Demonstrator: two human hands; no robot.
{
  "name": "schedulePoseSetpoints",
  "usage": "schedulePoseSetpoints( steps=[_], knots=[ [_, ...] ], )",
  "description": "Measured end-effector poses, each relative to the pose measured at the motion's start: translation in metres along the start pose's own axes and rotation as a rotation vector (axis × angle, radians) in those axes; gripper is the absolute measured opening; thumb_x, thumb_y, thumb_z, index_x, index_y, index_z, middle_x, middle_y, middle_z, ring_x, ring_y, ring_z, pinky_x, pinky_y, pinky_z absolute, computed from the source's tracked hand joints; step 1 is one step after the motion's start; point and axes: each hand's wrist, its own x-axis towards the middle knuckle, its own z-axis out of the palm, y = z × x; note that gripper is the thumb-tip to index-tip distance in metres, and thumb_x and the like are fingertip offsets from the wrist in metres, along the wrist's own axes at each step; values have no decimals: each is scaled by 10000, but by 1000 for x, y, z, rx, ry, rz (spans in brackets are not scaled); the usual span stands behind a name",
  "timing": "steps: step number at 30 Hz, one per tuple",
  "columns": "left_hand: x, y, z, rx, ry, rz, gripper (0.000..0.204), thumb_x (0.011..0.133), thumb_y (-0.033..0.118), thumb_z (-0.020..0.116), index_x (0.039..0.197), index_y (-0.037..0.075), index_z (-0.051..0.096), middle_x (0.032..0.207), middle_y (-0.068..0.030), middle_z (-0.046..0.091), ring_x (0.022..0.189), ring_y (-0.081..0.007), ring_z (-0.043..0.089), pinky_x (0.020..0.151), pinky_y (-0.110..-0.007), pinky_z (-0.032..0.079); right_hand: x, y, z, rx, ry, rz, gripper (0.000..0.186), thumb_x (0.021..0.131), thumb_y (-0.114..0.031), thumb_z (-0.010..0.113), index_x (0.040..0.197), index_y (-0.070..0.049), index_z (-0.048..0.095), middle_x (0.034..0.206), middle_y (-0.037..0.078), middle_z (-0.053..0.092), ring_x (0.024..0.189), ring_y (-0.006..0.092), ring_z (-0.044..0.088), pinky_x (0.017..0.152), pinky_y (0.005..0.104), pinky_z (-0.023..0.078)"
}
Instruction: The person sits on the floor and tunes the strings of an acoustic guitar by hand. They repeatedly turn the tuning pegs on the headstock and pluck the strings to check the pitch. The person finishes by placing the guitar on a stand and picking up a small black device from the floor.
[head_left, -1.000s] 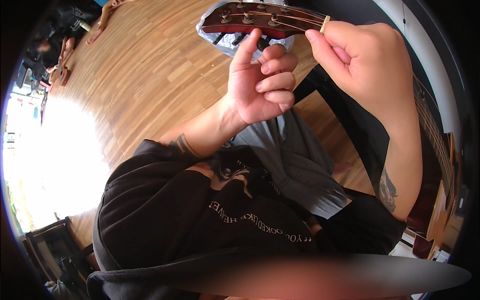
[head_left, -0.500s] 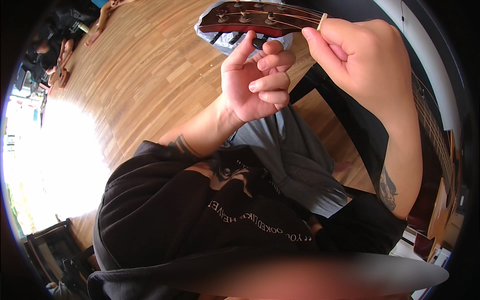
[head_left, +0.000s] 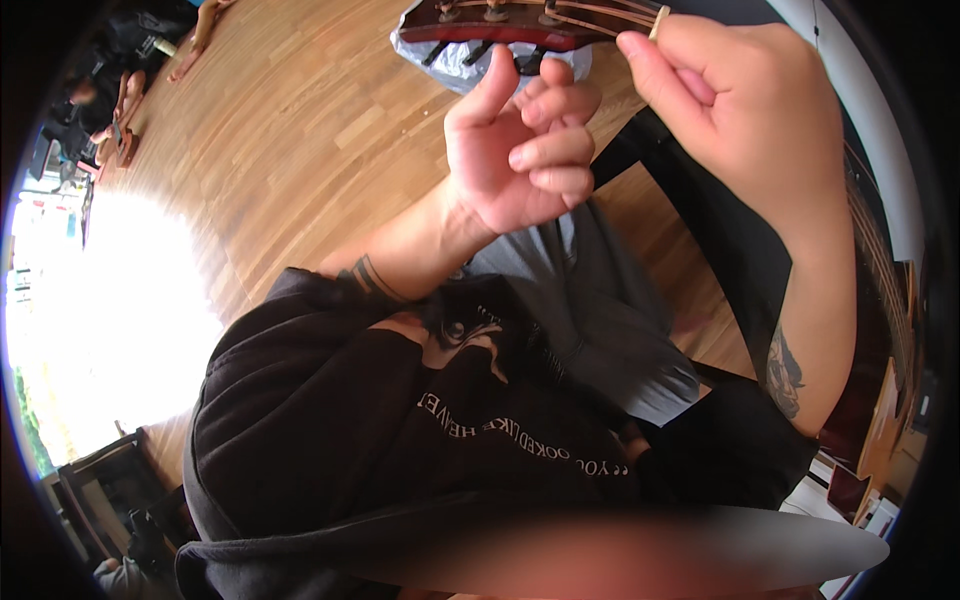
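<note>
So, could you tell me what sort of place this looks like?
Probably a music room or guitar workshop: a red guitar headstock under the hands, a wood-strip floor, and what may be more instruments lying far left.

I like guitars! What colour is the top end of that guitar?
The guitar headstock is dark red, seen in the head view.

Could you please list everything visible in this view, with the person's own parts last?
guitar headstock: one, dark red with tuning pegs, top centre
guitar strings: several, pale, running along the headstock toward the right hand
plastic bag: one, grey-white, on the floor under the headstock
wooden floor: light brown planks, upper left
black bench: one, right of centre
grey trousers: on the person's lap, centre
black hoodie: lower centre
left hand: fingers curled, below the headstock
right hand: pinching a string end, upper right
</note>
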Motion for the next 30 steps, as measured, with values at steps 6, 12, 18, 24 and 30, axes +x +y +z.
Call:
schedulePoseSetpoints(
  steps=[6, 12, 18, 24, 30],
  knots=[
    [12, -5, 6, -36, 71, 39, 423, 1021, 452, 628, 727, 177, 496, 725, 81, 400, 531, -42, 345, 527, -233, 246, 3, -3, -1, -30, 9, -29, 367, 925, -142, 751, 647, -50, 529, 493, 83, 360, 409, 221, 369, 442, 363, 265],
    [17, 2, 28, 129, 316, 113, 426, 1023, 269, 578, 650, 139, 418, 690, 44, 374, 520, -52, 314, 500, -240, 240, 3, -2, -4, -41, 7, -35, 365, 921, -133, 752, 641, -52, 533, 493, 83, 353, 408, 222, 365, 443, 366, 264],
    [4, -4, 11, -27, 52, -64, 251, 1038, 483, 583, 1042, 244, 660, 839, 101, 471, 576, -59, 405, 577, -247, 290, 4, -2, -5, -38, 27, -47, 350, 920, -132, 754, 650, -52, 547, 493, 83, 354, 411, 227, 367, 443, 365, 263],
    [23, -8, 20, -141, 166, 75, 386, 998, 311, 641, 656, 173, 527, 661, 78, 390, 510, -47, 328, 501, -240, 232, 5, -2, -5, -45, 5, -41, 348, 922, -139, 752, 652, -54, 550, 491, 83, 361, 409, 225, 373, 441, 364, 262],
    [17, -4, 26, 50, 282, 67, 337, 1004, 355, 613, 732, 167, 546, 699, 72, 409, 513, -49, 343, 502, -239, 247, 3, -2, -4, -52, 0, -43, 348, 930, -150, 745, 658, -55, 551, 488, 81, 361, 403, 222, 382, 437, 364, 262]
  ],
)
